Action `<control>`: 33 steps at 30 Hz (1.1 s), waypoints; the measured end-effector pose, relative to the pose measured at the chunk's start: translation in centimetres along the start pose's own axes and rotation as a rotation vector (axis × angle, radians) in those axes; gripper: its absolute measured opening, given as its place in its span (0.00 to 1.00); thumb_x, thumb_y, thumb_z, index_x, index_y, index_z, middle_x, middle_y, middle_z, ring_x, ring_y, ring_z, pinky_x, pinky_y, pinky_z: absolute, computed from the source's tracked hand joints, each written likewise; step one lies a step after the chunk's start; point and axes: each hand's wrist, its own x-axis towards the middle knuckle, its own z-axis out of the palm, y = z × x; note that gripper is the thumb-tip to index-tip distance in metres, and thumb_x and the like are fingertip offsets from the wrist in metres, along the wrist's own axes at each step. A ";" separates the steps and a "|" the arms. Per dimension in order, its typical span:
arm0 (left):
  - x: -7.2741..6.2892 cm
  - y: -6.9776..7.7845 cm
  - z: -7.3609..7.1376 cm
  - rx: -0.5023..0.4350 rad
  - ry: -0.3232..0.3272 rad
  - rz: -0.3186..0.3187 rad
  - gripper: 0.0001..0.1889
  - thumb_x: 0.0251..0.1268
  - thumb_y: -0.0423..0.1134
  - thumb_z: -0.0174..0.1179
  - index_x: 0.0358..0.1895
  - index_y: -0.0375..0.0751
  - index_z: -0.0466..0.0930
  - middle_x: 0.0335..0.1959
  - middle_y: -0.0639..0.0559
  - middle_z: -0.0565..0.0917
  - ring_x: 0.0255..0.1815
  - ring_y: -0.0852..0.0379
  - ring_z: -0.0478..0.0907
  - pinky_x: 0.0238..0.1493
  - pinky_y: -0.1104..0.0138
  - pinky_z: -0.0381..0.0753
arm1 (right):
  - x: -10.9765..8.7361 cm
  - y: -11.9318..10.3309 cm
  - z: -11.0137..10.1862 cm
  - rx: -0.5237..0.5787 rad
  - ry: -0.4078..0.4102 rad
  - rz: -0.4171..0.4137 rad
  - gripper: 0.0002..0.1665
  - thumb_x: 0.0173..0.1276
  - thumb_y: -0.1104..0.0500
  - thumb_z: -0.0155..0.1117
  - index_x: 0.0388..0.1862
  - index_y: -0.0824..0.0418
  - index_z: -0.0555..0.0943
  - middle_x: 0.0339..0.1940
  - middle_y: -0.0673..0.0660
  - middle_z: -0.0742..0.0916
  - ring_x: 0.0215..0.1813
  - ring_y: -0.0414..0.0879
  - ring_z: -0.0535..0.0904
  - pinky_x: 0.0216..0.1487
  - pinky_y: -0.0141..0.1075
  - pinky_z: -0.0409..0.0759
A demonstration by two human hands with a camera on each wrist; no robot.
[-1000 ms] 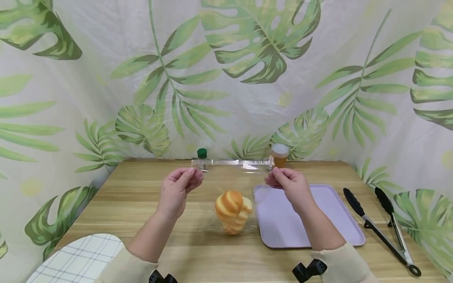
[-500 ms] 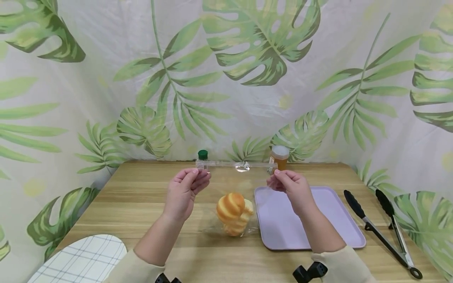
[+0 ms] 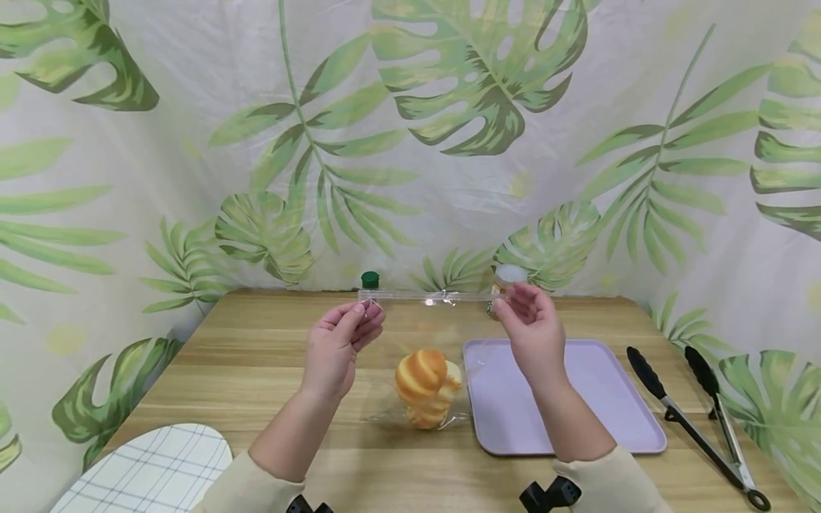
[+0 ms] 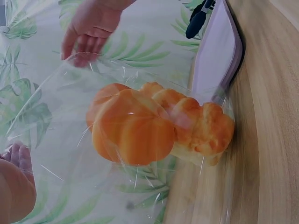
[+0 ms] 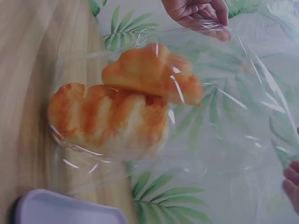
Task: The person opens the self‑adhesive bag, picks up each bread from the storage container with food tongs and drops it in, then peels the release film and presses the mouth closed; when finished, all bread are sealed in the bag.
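Between my hands stands a clear zip bag [image 3: 410,295], its top strip stretched level. Two golden-brown bread rolls lie low inside it: a rounded, ridged one [image 3: 420,374] and a longer lobed one [image 5: 110,121]. My left hand [image 3: 330,349] pinches the strip's left end with thumb and fingers. At the right end my right hand [image 3: 537,342] has its thumb and fingers spread apart, the fingertips right at the bag's corner. In the left wrist view, some of that hand's fingertips [image 4: 85,58] show through the plastic.
A lilac tray [image 3: 513,413] lies right of the bag, with black-tipped tongs [image 3: 699,427] beyond it. A green-capped bottle [image 3: 370,280] and a white-lidded amber jar [image 3: 512,276] stand at the back. A white checked board [image 3: 167,463] lies front left.
My right hand has loosened its pinch at the bag's corner and spread its fingers, rising slightly. My left hand keeps its pinch, a little further right than before.
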 end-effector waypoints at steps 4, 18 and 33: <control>0.0 0.0 0.0 -0.003 0.011 0.002 0.13 0.74 0.31 0.51 0.34 0.48 0.83 0.30 0.57 0.90 0.36 0.62 0.88 0.42 0.69 0.88 | -0.5 -1.3 1.4 -0.157 0.058 -0.559 0.16 0.59 0.69 0.69 0.48 0.69 0.82 0.50 0.63 0.87 0.55 0.53 0.82 0.61 0.23 0.76; -0.7 0.0 0.4 0.061 -0.031 0.085 0.14 0.72 0.27 0.52 0.38 0.50 0.84 0.33 0.59 0.89 0.38 0.64 0.87 0.41 0.69 0.88 | -0.4 -5.3 9.5 -0.531 -0.340 -1.075 0.06 0.62 0.61 0.71 0.39 0.60 0.88 0.37 0.53 0.89 0.44 0.47 0.84 0.49 0.34 0.83; -1.1 0.2 0.7 0.176 -0.051 0.159 0.09 0.70 0.25 0.53 0.42 0.39 0.81 0.33 0.63 0.88 0.38 0.66 0.86 0.42 0.71 0.87 | 0.7 -6.2 9.7 -0.708 -0.344 -1.291 0.03 0.62 0.61 0.70 0.35 0.57 0.88 0.33 0.49 0.88 0.42 0.45 0.84 0.47 0.32 0.84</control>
